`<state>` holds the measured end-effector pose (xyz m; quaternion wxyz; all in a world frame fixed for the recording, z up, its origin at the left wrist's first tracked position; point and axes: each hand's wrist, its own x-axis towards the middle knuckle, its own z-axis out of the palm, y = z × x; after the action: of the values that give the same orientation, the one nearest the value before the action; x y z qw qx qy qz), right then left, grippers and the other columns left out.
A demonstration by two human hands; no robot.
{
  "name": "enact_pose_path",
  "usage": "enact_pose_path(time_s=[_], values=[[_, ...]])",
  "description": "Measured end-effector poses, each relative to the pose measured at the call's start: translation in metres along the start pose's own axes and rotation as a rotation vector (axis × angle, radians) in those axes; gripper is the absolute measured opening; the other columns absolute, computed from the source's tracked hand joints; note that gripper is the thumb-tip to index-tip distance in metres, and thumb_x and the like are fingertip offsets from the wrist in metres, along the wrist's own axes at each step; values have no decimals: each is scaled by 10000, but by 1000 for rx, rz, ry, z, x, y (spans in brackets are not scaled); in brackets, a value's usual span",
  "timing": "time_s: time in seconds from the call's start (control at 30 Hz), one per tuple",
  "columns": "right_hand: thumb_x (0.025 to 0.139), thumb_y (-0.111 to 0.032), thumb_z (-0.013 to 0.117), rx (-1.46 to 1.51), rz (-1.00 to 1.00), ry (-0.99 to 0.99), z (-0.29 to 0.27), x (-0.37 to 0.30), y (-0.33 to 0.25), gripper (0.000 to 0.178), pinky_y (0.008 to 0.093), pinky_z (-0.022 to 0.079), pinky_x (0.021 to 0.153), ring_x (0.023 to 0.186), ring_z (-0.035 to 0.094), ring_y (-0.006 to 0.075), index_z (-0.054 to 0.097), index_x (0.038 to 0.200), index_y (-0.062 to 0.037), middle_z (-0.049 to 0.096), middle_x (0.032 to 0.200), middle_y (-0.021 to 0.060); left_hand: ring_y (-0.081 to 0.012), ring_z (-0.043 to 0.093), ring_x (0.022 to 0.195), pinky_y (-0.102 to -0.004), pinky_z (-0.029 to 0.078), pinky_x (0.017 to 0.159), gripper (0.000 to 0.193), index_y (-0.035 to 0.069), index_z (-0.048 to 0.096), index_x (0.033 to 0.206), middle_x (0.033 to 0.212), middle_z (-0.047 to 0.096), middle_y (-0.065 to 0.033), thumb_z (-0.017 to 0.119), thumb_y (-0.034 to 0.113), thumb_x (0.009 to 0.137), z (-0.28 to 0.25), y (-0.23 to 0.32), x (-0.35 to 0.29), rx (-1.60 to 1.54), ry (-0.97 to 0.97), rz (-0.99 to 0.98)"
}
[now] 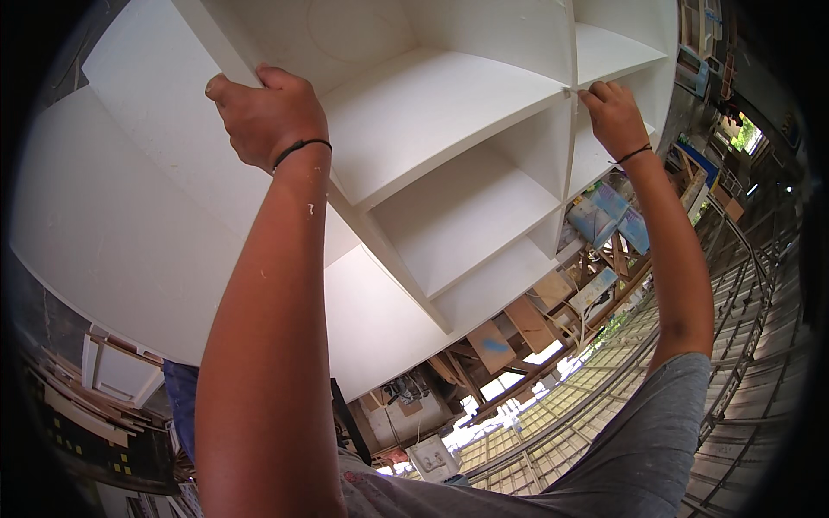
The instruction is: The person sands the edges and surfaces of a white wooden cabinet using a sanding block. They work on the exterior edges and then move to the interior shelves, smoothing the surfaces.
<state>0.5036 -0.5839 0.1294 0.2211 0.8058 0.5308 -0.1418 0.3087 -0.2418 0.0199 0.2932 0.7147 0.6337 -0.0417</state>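
A large white shelf unit (471, 121) with several open compartments fills the upper middle. My left hand (269, 119) is closed around the front edge of its left upright panel, with the fingers on the compartment side and the thumb on the outer side. My right hand (615, 116) is at the vertical divider (572, 52), fingertips pinched together where a shelf edge meets it. A tiny piece seems to be at those fingertips, too small to name. Pale flecks lie on my left forearm.
A broad white panel (129, 207) spreads at the left of the unit. Wooden boards (527, 321) and blue-and-white packages (596, 216) lie beyond the unit's right end. White framed panels (121, 367) are stacked at lower left. A ribbed metal roof (751, 345) shows at right.
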Motion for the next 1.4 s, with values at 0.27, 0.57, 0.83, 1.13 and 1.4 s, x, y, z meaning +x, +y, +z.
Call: enact_pose_path(time_s=[0.27, 0.57, 0.83, 1.13, 1.4], values=[[758, -52, 573, -101, -34, -10, 1, 2, -4, 140, 360, 440, 751, 855, 559, 224, 636, 877, -93, 570, 857, 35, -358, 689, 891, -439, 550, 781, 465, -40, 432, 1220, 991, 687, -197, 533, 276, 895, 0, -1, 0, -20, 2, 11], [777, -63, 597, -88, 161, 68, 12, 7, -5, 157, 379, 459, 728, 826, 578, 254, 631, 923, -110, 573, 854, 53, -355, 689, 893, -437, 551, 783, 454, -41, 434, 1212, 986, 687, -196, 534, 271, 897, 0, -1, 0, -12, 4, 14], [859, -68, 595, 633, 801, 311, -1, 32, -7, 286, 309, 530, 764, 794, 680, 228, 641, 1140, -85, 709, 977, 90, -347, 686, 919, -433, 552, 797, 465, -40, 424, 1242, 1021, 680, -199, 519, 271, 910, -4, 3, 0, -20, -29, -20], [863, -143, 659, 996, 971, 298, 12, 15, 19, 180, 252, 488, 751, 795, 614, 120, 716, 996, -36, 694, 875, 42, -346, 683, 879, -434, 554, 757, 441, -53, 426, 1230, 996, 668, -188, 529, 251, 926, -8, 9, -3, -39, -20, -28], [852, -273, 671, 890, 799, -16, 8, 11, 16, 267, 279, 447, 652, 697, 549, 127, 638, 977, -39, 649, 795, 39, -350, 689, 869, -426, 566, 738, 439, -37, 417, 1234, 1004, 671, -198, 527, 258, 928, -8, 7, -3, -38, -11, -10]])
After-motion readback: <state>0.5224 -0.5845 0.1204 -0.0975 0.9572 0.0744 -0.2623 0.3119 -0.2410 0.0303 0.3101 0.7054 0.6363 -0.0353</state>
